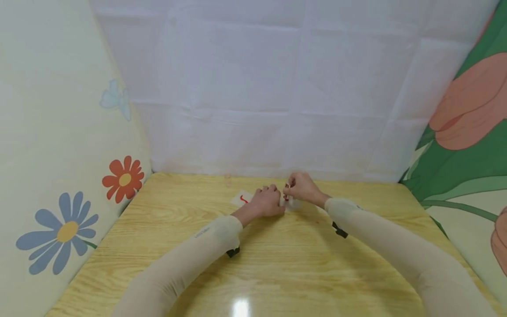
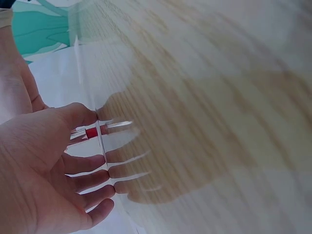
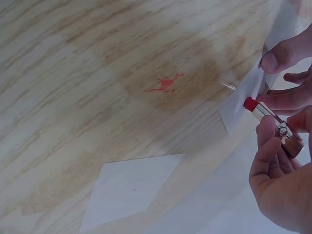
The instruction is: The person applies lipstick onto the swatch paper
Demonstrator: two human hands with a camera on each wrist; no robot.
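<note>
My right hand (image 1: 304,189) pinches a lipstick (image 3: 265,113) with a silvery gold tube and a bare red tip. In the right wrist view, the tip points at a small white paper (image 3: 239,105) beneath my left fingertips; whether they touch I cannot tell. My left hand (image 1: 266,203) rests its thumb and fingertips on the table, fingers spread and slightly bent, as the left wrist view shows. Just left of it lies a white paper (image 1: 239,198) with a red squiggle, partly covered by the hand. In the left wrist view, the red lipstick tip (image 2: 92,132) appears beyond my left thumb.
The wood-grain table (image 1: 277,273) is glossy and reflects the hands. Another white paper (image 3: 134,187) lies on it, and a red smear (image 3: 165,84) marks its surface. A white cloth (image 1: 253,88) hangs behind, between flower-printed side panels (image 1: 51,145).
</note>
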